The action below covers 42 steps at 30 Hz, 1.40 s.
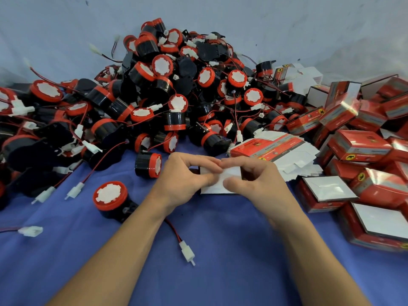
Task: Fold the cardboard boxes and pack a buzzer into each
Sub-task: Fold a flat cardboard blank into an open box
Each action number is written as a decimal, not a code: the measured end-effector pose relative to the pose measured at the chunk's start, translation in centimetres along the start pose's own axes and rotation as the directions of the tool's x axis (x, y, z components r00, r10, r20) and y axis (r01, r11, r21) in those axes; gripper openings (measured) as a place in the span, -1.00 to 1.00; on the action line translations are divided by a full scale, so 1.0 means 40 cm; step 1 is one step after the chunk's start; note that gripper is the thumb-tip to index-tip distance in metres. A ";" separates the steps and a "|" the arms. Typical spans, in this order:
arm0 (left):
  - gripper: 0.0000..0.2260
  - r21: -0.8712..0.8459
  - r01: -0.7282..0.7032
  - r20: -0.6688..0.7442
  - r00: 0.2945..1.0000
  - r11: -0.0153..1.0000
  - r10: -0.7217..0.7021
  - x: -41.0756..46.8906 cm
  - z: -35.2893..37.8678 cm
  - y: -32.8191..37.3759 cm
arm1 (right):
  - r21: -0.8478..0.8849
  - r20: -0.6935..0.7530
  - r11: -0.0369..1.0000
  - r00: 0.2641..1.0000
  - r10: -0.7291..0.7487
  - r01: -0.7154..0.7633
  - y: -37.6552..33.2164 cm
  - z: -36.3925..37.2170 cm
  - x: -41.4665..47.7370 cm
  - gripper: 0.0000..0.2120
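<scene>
A cardboard box (220,188) with its white inner side showing stands on the blue cloth between my hands. My left hand (184,176) and my right hand (254,180) both pinch its white flaps, fingertips meeting above it. A black and red buzzer (148,164) lies just left of my left hand. Another buzzer (110,198) with a red-black wire and white plug (187,252) sits nearer me on the left. A big heap of buzzers (167,89) fills the back. Flat unfolded boxes (273,149) lie stacked behind my right hand.
Folded red boxes (362,146) are piled along the right side, some with open white tops (326,187). Loose white plugs (31,230) and wires trail over the blue cloth (220,250) at left. A pale sheet (66,29) rises behind the heap.
</scene>
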<state>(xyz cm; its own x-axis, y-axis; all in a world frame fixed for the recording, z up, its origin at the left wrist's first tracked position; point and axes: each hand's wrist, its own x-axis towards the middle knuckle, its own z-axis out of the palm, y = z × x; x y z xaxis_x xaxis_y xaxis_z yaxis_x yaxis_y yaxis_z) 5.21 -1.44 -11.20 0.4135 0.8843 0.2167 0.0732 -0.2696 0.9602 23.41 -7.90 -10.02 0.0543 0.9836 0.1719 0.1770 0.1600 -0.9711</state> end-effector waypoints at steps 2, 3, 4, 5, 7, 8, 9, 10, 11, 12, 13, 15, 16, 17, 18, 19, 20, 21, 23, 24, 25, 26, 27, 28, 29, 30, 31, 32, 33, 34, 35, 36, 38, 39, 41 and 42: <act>-0.69 0.062 -0.019 -0.082 0.996 0.998 0.024 0.003 0.006 -0.006 | -0.069 -0.024 0.997 1.000 0.015 -0.017 0.006 0.007 0.003 -0.63; -0.67 0.088 -0.031 -0.107 0.993 0.996 0.040 0.003 0.010 -0.008 | -0.100 -0.064 0.994 0.998 0.026 -0.032 0.011 0.010 0.006 -0.62; -0.64 0.107 -0.036 -0.124 0.991 0.994 0.050 0.003 0.015 -0.008 | -0.120 -0.101 0.992 0.994 0.031 -0.043 0.014 0.013 0.008 -0.62; -0.61 0.114 -0.039 -0.135 0.989 0.993 0.054 0.002 0.019 -0.009 | -0.137 -0.123 0.989 0.992 0.032 -0.049 0.017 0.014 0.010 -0.63; -0.56 0.109 -0.041 -0.150 0.987 0.993 0.058 -0.002 0.024 -0.008 | -0.196 -0.143 0.980 0.990 0.018 -0.046 0.021 0.013 0.010 -0.65; -0.55 0.115 -0.047 -0.155 0.986 0.992 0.065 -0.003 0.026 -0.006 | -0.220 -0.156 0.975 0.988 0.007 -0.042 0.022 0.012 0.009 -0.67; -0.55 0.132 -0.052 -0.160 0.984 0.990 0.073 -0.002 0.026 -0.005 | -0.237 -0.176 0.971 0.984 -0.004 -0.039 0.023 0.011 0.009 -0.68; -0.56 0.154 -0.055 -0.164 0.983 0.987 0.081 -0.002 0.027 -0.004 | -0.253 -0.199 0.967 0.980 -0.017 -0.035 0.024 0.010 0.008 -0.69; -0.57 0.171 -0.058 -0.169 0.982 0.984 0.087 -0.002 0.029 -0.005 | -0.266 -0.220 0.963 0.975 -0.029 -0.032 0.025 0.010 0.009 -0.70; -0.58 0.184 -0.060 -0.175 0.980 0.981 0.093 -0.003 0.029 -0.004 | -0.273 -0.235 0.961 0.971 -0.034 -0.033 0.024 0.012 0.011 -0.71; -0.59 0.190 -0.063 -0.181 0.979 0.980 0.098 -0.004 0.030 -0.004 | -0.282 -0.243 0.959 0.969 -0.034 -0.037 0.023 0.015 0.012 -0.71; -0.59 0.199 -0.070 -0.193 0.975 0.978 0.109 -0.005 0.031 -0.004 | -0.305 -0.248 0.952 0.968 -0.041 -0.038 0.022 0.020 0.016 -0.71; -0.58 0.203 -0.075 -0.197 0.974 0.976 0.116 -0.005 0.032 -0.004 | -0.317 -0.252 0.948 0.967 -0.044 -0.039 0.021 0.022 0.018 -0.70; -0.57 0.208 -0.079 -0.200 0.972 0.975 0.121 -0.004 0.032 -0.005 | -0.327 -0.257 0.944 0.965 -0.045 -0.043 0.022 0.023 0.020 -0.70; -0.57 0.213 -0.082 -0.201 0.971 0.974 0.126 -0.004 0.032 -0.005 | -0.339 -0.261 0.940 0.964 -0.049 -0.044 0.023 0.023 0.021 -0.70; -0.56 0.218 -0.086 -0.203 0.970 0.972 0.131 -0.004 0.032 -0.006 | -0.349 -0.264 0.936 0.963 -0.054 -0.044 0.025 0.023 0.022 -0.70; -0.56 0.223 -0.090 -0.205 0.969 0.971 0.137 -0.004 0.034 -0.005 | -0.358 -0.266 0.933 0.962 -0.058 -0.043 0.025 0.024 0.021 -0.69; -0.56 0.228 -0.094 -0.208 0.968 0.969 0.143 -0.004 0.035 -0.005 | -0.363 -0.269 0.931 0.961 -0.062 -0.042 0.025 0.024 0.021 -0.68; -0.56 0.241 -0.102 -0.212 0.965 0.965 0.155 -0.005 0.037 -0.004 | -0.373 -0.271 0.927 0.960 -0.069 -0.039 0.026 0.024 0.022 -0.66; -0.56 0.249 -0.107 -0.213 0.963 0.962 0.163 -0.005 0.038 -0.004 | -0.380 -0.270 0.924 0.960 -0.075 -0.035 0.028 0.024 0.022 -0.66; -0.56 0.257 -0.111 -0.214 0.962 0.960 0.169 -0.005 0.039 -0.004 | -0.388 -0.268 0.921 0.960 -0.083 -0.028 0.029 0.023 0.021 -0.66; -0.57 0.261 -0.112 -0.215 0.961 0.959 0.171 -0.006 0.040 -0.005 | -0.395 -0.267 0.918 0.959 -0.091 -0.023 0.030 0.023 0.020 -0.67; -0.57 0.264 -0.113 -0.216 0.961 0.958 0.173 -0.005 0.040 -0.005 | -0.399 -0.267 0.917 0.959 -0.097 -0.018 0.031 0.021 0.019 -0.69; -0.58 0.267 -0.114 -0.216 0.961 0.957 0.174 -0.005 0.041 -0.004 | -0.401 -0.269 0.916 0.958 -0.099 -0.018 0.031 0.020 0.019 -0.71; -0.58 0.269 -0.115 -0.214 0.961 0.956 0.176 -0.006 0.042 -0.004 | -0.402 -0.272 0.915 0.957 -0.096 -0.023 0.031 0.020 0.018 -0.74; -0.58 0.267 -0.116 -0.214 0.961 0.957 0.176 -0.006 0.042 -0.004 | -0.404 -0.274 0.914 0.957 -0.091 -0.028 0.030 0.020 0.018 -0.76; -0.59 0.260 -0.115 -0.212 0.962 0.959 0.173 -0.006 0.041 -0.005 | -0.410 -0.275 0.912 0.957 -0.087 -0.035 0.029 0.021 0.017 -0.77; -0.59 0.250 -0.115 -0.209 0.963 0.962 0.169 -0.006 0.040 -0.006 | -0.420 -0.279 0.907 0.956 -0.086 -0.041 0.028 0.022 0.018 -0.79; -0.60 0.240 -0.115 -0.206 0.964 0.964 0.167 -0.005 0.038 -0.007 | -0.432 -0.286 0.901 0.954 -0.089 -0.046 0.027 0.022 0.019 -0.80; -0.60 0.234 -0.117 -0.204 0.965 0.965 0.167 -0.005 0.037 -0.007 | -0.441 -0.294 0.896 0.951 -0.092 -0.049 0.027 0.021 0.019 -0.81; -0.60 0.231 -0.121 -0.201 0.965 0.966 0.168 -0.004 0.036 -0.008 | -0.446 -0.298 0.894 0.950 -0.095 -0.051 0.026 0.021 0.020 -0.82; -0.60 0.227 -0.123 -0.197 0.966 0.966 0.170 -0.004 0.034 -0.009 | -0.449 -0.299 0.892 0.949 -0.095 -0.052 0.026 0.021 0.020 -0.82; -0.61 0.208 -0.124 -0.189 0.968 0.970 0.165 -0.001 0.033 -0.011 | -0.449 -0.297 0.892 0.950 -0.094 -0.052 0.026 0.021 0.019 -0.82; -0.61 0.198 -0.123 -0.185 0.970 0.973 0.160 0.000 0.032 -0.012 | -0.446 -0.295 0.894 0.951 -0.096 -0.048 0.026 0.020 0.018 -0.82; -0.63 0.184 -0.119 -0.174 0.973 0.976 0.152 0.004 0.027 -0.014 | -0.433 -0.284 0.901 0.953 -0.104 -0.030 0.024 0.018 0.017 -0.83; -0.64 0.174 -0.116 -0.164 0.976 0.978 0.144 0.006 0.024 -0.014 | -0.419 -0.275 0.908 0.956 -0.108 -0.018 0.022 0.016 0.018 -0.83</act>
<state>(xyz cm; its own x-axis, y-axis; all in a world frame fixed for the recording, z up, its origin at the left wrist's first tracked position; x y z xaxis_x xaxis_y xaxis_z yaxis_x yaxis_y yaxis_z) 6.14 -1.46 -11.86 0.2656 0.8864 0.3791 0.1821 -0.4323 0.8832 22.98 -7.00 -10.87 0.3027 0.8998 0.3143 0.5715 0.0925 -0.8154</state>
